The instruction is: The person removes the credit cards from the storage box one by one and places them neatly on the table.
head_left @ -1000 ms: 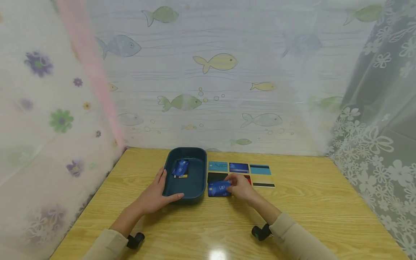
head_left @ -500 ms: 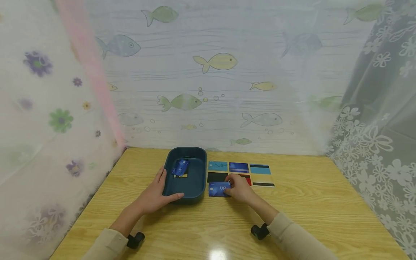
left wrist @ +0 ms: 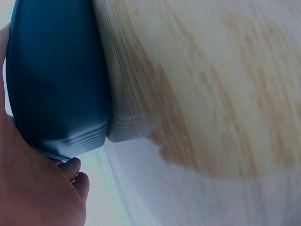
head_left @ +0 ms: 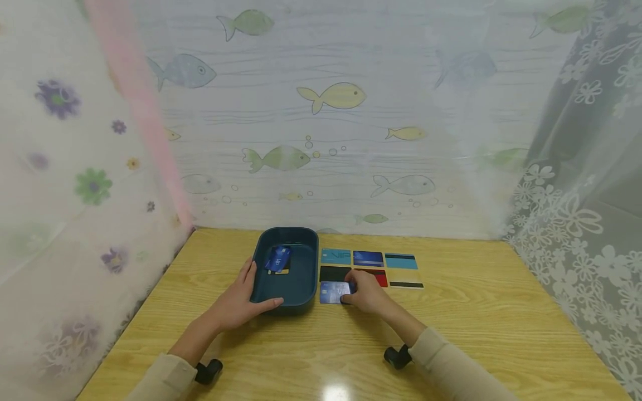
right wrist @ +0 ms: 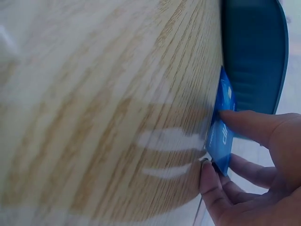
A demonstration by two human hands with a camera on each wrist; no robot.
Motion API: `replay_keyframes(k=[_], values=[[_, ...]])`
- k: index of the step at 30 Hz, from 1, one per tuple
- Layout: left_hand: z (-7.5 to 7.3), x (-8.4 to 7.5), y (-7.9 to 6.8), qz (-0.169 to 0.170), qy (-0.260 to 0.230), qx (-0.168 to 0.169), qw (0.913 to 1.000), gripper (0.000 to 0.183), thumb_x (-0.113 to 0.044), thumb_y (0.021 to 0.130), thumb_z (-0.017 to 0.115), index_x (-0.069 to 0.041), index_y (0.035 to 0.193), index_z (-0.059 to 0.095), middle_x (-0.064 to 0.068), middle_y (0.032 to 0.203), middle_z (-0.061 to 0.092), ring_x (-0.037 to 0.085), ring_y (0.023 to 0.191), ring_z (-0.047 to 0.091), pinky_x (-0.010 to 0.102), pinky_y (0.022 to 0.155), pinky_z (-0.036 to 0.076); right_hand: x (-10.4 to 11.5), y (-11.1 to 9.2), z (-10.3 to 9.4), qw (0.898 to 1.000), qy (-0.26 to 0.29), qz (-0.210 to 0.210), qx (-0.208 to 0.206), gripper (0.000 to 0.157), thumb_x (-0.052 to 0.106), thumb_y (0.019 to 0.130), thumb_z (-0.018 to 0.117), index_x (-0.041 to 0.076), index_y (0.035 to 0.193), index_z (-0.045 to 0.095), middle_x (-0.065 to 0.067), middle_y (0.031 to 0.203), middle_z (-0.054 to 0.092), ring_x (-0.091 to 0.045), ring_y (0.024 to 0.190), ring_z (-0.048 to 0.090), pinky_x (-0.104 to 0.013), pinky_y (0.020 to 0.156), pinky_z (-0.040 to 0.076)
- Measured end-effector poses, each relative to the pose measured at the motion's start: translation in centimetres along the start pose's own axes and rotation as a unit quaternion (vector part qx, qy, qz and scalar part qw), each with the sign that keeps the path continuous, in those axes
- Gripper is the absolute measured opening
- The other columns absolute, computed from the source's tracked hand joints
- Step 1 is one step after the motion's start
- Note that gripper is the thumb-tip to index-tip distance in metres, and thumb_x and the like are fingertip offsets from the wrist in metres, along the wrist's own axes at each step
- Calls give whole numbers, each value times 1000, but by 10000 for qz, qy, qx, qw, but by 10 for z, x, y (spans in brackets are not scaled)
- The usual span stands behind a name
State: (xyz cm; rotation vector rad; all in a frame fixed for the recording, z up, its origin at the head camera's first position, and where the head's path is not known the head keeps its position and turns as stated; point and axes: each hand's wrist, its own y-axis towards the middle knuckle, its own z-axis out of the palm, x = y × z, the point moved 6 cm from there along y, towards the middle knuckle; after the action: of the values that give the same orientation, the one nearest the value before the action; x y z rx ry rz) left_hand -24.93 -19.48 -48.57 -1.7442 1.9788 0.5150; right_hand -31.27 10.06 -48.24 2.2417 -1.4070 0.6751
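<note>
While resting the left hand (head_left: 233, 301) along the left side of a dark blue tray (head_left: 296, 289) with grip spread and unclenched, pinching a blue VIP card (head_left: 331, 292) between thumb and fingers in the right hand (head_left: 368, 292). Holding that card just right of the tray, nearer than a black card (head_left: 335, 273) and a partly hidden red card (head_left: 381, 277), with contact against the bench (head_left: 301, 356) impossible to tell. Visible inside the tray: a second blue card (head_left: 278, 259) overlapping another card (head_left: 283, 272).
</note>
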Motion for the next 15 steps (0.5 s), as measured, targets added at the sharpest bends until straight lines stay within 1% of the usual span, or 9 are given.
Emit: replay_keyframes(k=[6, 11, 15], values=[[-2, 0, 0, -63, 54, 43, 10000, 129, -80, 83, 62, 0, 164, 0, 17, 171, -9, 48, 152, 18, 67, 115, 28, 2, -1, 2, 9999, 72, 4, 136, 37, 10, 82, 86, -3, 112, 69, -12, 99, 62, -20, 85, 53, -39, 78, 52], [-1, 0, 0, -65, 11, 41, 10000, 130, -80, 82, 63, -1, 164, 0, 16, 171, -9, 48, 153, 17, 67, 115, 28, 4, -4, 3, 9998, 163, -11, 138, 36, 8, 81, 86, -4, 110, 69, -13, 102, 61, -23, 90, 56, -45, 86, 53], [-1, 0, 0, -70, 6, 28, 10000, 130, -80, 82, 63, -1, 164, 0, 16, 171, -9, 47, 153, 16, 67, 115, 28, 5, -4, 3, 9997, 158, -24, 162, 34, 8, 81, 86, -4, 109, 69, -14, 103, 60, -24, 93, 57, -47, 88, 54]])
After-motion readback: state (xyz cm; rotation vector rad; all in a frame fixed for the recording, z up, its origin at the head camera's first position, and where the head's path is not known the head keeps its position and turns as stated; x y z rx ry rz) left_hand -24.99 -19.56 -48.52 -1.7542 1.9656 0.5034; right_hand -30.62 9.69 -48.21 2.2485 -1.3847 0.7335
